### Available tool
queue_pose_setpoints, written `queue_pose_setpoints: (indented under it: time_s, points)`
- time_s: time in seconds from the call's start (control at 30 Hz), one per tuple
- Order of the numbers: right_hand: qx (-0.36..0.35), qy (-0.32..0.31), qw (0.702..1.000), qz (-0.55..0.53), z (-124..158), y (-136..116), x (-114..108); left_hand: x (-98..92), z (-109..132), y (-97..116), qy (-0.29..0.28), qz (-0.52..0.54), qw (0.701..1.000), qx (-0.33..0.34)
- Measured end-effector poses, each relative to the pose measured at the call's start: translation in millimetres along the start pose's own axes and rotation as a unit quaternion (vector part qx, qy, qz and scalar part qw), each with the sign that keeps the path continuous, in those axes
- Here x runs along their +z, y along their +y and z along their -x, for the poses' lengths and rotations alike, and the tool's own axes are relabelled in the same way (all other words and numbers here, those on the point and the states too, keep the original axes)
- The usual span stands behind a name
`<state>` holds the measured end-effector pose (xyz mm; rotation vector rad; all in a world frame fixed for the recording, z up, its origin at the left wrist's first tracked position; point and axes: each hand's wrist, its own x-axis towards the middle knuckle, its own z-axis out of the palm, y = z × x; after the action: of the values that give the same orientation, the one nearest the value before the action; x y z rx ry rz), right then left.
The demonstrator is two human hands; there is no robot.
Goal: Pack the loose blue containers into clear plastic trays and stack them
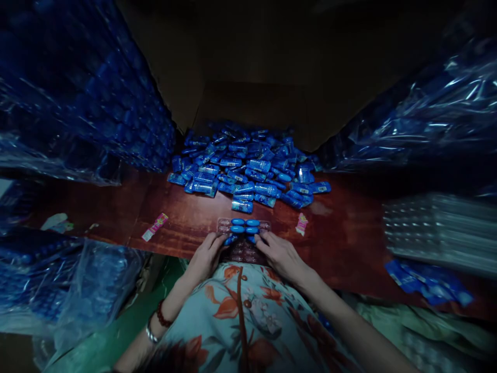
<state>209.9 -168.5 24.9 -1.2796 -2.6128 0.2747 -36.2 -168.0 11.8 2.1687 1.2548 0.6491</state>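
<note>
The room point(256, 46) is dim, nearly black at twelve o'clock. Across it runs a glossy reddish-brown wooden table point(349, 233), walled by a tall blue stack point(77, 93) at ten and a plastic-wrapped stack point(423, 114) at two. Clear trays point(438, 233) sit at three; a heap of blue packets point(240, 171) spreads at twelve. In the centre, at the near edge, lies a see-through tray point(244, 254). The left hand point(204, 256) and right hand point(285, 259) each finger a blue piece there; I can't tell how firmly. Pink wrappers point(155, 227) lie at ten and two from the tray, which bears four more blue pieces point(238, 221).
</note>
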Motion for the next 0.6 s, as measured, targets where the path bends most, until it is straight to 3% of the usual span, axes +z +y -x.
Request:
queue_pose_setpoints:
  time_s: [0.17, 0.4, 0.5, 0.6]
  points:
    - [-0.05, -0.034, 0.997, 0.051, -15, -7, -8, 2.5, -15, -1, -0.094, -0.113, 0.985, 0.091]
    - [-0.055, 0.0, 0.997, 0.056, -19, -8, -4, 8.0, -38, 27, -0.203, -0.223, 0.947, 0.109]
    - [-0.056, 0.053, 0.997, 0.028, -5, -1, 1, 5.8, -38, 27, -0.185, -0.23, 0.945, 0.14]
    - [0.018, 0.127, 0.991, -0.03, 6, 14, 5, -4.9, -37, 11, -0.088, -0.206, 0.96, 0.169]
